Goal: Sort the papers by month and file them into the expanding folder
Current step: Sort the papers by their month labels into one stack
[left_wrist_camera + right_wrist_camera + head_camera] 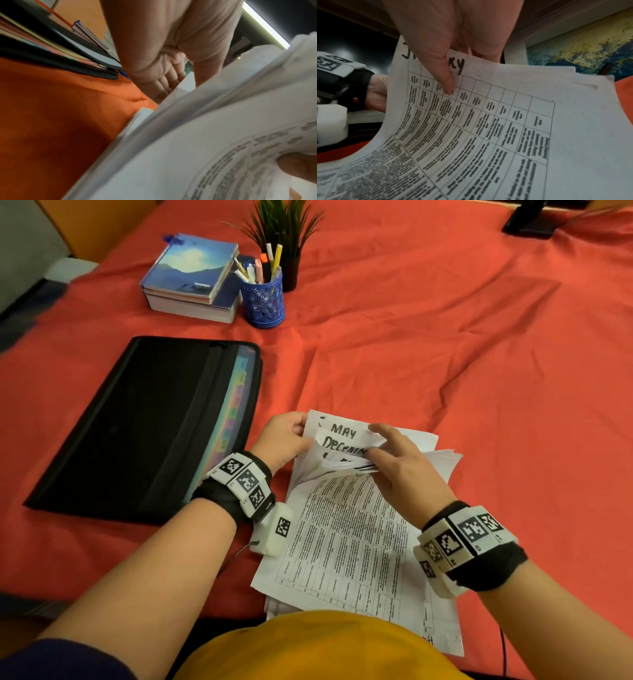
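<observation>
Papers (346,529) lie at the near table edge, far ends lifted and fanned so month headings show — MAY, December. Left hand (284,436) pinches the upper left corner; right hand (400,463) grips the top sheets, thumb on a table page. Expanding folder (144,426) lies just left, tabbed mouth toward the papers — bare red cloth (445,344) beyond

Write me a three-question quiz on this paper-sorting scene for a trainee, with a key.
1. True or false: the black folder lies to the left of the papers.
2. Which month name is written just above "December" in the head view? A) May B) March C) June
3. Fill in: the pen cup beside the books is ____ in colour.

Key: 1 true. 2 A. 3 blue.
</observation>
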Demonstrator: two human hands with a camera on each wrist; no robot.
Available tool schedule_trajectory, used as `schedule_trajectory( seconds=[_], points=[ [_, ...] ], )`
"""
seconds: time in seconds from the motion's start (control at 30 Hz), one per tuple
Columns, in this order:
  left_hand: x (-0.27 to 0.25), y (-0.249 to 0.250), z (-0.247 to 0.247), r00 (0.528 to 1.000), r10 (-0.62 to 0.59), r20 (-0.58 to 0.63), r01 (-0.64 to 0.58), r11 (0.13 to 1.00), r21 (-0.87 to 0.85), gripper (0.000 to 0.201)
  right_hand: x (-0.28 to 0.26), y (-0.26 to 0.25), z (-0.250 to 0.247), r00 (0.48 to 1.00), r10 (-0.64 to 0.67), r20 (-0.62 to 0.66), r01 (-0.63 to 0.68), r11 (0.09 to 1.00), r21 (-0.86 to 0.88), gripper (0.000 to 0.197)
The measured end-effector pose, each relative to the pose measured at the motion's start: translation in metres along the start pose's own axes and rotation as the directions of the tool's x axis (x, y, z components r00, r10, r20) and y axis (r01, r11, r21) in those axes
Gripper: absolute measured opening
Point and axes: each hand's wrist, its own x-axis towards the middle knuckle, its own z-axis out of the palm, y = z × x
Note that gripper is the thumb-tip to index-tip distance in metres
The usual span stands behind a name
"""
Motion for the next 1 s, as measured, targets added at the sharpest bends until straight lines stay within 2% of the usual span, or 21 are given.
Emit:
schedule_trajectory(
  seconds=[0.1, 0.17, 0.27, 0.33, 0.4, 0.47, 0.57, 0.67, 0.73, 0.77, 0.83, 0.9, 1.0],
  points=[
    [-0.001, -0.001, 0.003, 1.0, -0.011, -0.009, 0.011, 1.0, 0.011, 0.039, 0.002, 0.0, 0.0, 1.0, -0.029, -0.005, 0.029, 0.999, -0.043, 0.02],
    [-0.002, -0.002, 0.003, 0.999, -0.027, -0.029, 0.027, 0.999, -0.025, 0.031, 0.001, -0.003, -0.003, 0.997, -0.064, -0.051, 0.059, 0.994, -0.096, 0.017],
    [-0.002, -0.004, 0.002, 0.996, -0.078, -0.048, 0.072, 0.991, -0.11, 0.013, -0.004, -0.008, -0.008, 0.995, -0.081, -0.065, 0.068, 0.982, -0.174, 0.025],
    [-0.001, -0.005, 0.0, 0.993, -0.113, -0.04, 0.109, 0.988, -0.106, 0.016, -0.007, -0.009, -0.008, 0.992, -0.123, -0.025, 0.118, 0.981, -0.153, 0.021],
    [-0.001, -0.005, -0.001, 0.992, -0.128, -0.02, 0.126, 0.988, -0.085, 0.02, -0.01, -0.009, -0.006, 0.993, -0.12, 0.007, 0.12, 0.991, -0.066, 0.017],
    [-0.004, -0.004, -0.003, 0.99, -0.14, 0.014, 0.141, 0.987, -0.083, 0.021, -0.009, -0.009, -0.006, 0.998, -0.06, 0.024, 0.06, 0.998, -0.004, 0.022],
    [-0.011, 0.002, -0.005, 0.982, -0.133, 0.133, 0.138, 0.99, -0.03, 0.024, -0.005, -0.006, -0.008, 0.999, -0.04, 0.008, 0.04, 0.999, 0.01, 0.019],
    [-0.019, 0.007, -0.009, 0.956, -0.134, 0.262, 0.139, 0.99, -0.003, 0.025, -0.001, -0.005, -0.007, 0.995, -0.101, -0.019, 0.1, 0.994, -0.052, 0.019],
    [-0.02, 0.01, -0.011, 0.958, -0.157, 0.239, 0.168, 0.986, -0.024, 0.021, -0.002, -0.006, -0.007, 0.991, -0.119, -0.054, 0.111, 0.985, -0.136, 0.015],
    [-0.018, 0.01, -0.012, 0.97, -0.163, 0.181, 0.167, 0.986, -0.011, 0.021, -0.003, -0.007, -0.008, 0.991, -0.11, -0.072, 0.095, 0.979, -0.179, 0.016],
    [-0.008, 0.004, -0.014, 0.992, -0.126, -0.004, 0.125, 0.982, 0.144, 0.018, -0.005, -0.008, -0.008, 0.99, -0.105, -0.09, 0.083, 0.97, -0.228, 0.016],
    [-0.001, -0.002, -0.015, 0.989, -0.088, -0.118, 0.126, 0.918, 0.377, 0.02, -0.005, -0.009, -0.007, 0.99, -0.132, -0.05, 0.12, 0.973, -0.196, 0.016],
    [0.005, -0.008, -0.009, 0.994, -0.092, -0.057, 0.109, 0.817, 0.567, 0.026, -0.005, -0.009, -0.006, 0.989, -0.142, 0.049, 0.146, 0.986, -0.082, 0.026]
  ],
)
